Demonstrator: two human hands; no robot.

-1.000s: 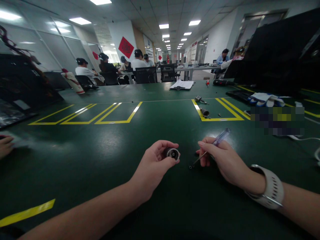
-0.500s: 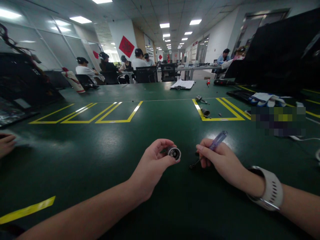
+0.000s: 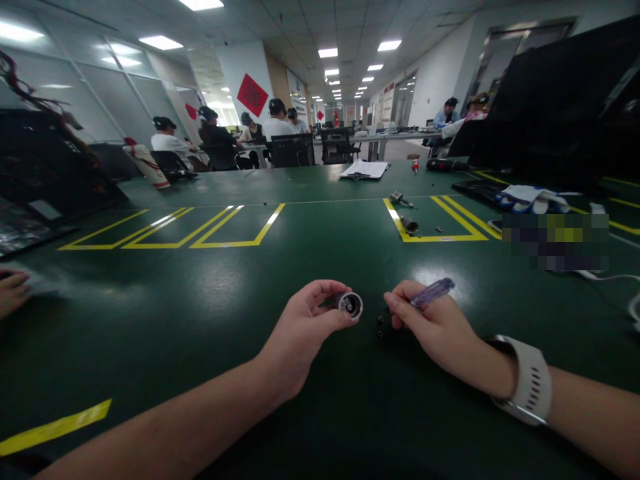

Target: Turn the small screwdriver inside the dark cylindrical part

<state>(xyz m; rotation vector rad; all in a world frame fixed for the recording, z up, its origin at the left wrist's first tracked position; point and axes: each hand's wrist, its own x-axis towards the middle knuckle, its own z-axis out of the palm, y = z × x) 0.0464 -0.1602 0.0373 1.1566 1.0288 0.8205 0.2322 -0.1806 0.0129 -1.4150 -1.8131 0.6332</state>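
Note:
Between its thumb and fingers, my left hand grips a hollow round metal housing. Its open end faces right and toward me, and a small central part shows inside. My right hand is closed around a screwdriver with a clear purple handle, which slants up to the right. The shaft points left toward the housing but stays apart from it; its tip is hard to make out. Just below that shaft, small dark parts lie close to my right fingertips.
Beyond my right hand, a metal cup-shaped part and a small metal assembly lie by yellow tape. A clipboard with papers rests farther back. Gloves are at right. Another person's hand shows at the left edge.
My right hand has moved slightly left, and the screwdriver handle has tilted lower, closer to level. The left hand and metal housing have barely moved.

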